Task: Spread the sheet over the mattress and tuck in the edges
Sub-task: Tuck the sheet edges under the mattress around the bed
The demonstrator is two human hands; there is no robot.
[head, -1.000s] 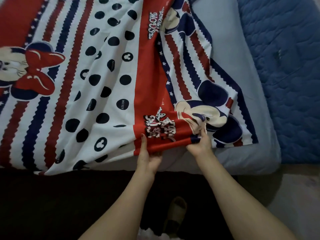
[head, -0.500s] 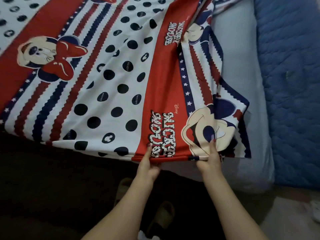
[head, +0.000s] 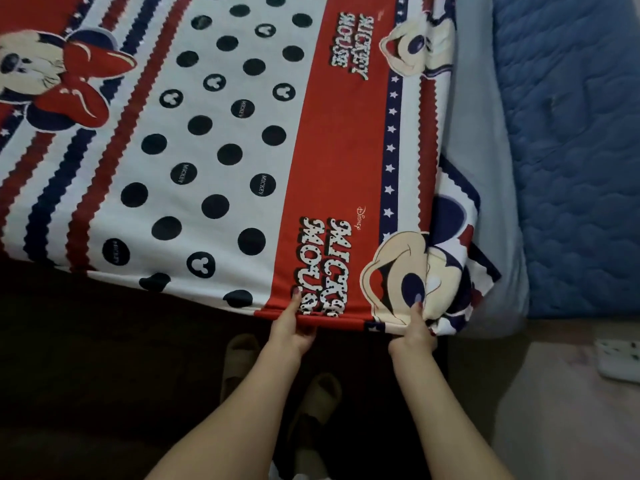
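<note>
i note the sheet [head: 221, 157] covers the mattress [head: 485, 188] except a bare strip at 3 o'clock. left hand [head: 290, 329] and right hand [head: 415, 336] each pinch its near hem at 6 o'clock, thumbs on top. advise pulling evenly toward 3 o'clock before tucking. the fingers underneath are hidden.

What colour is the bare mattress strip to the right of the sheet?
Pale grey-blue, plain and unpatterned: the mattress shows beside the sheet in the head view.
</note>
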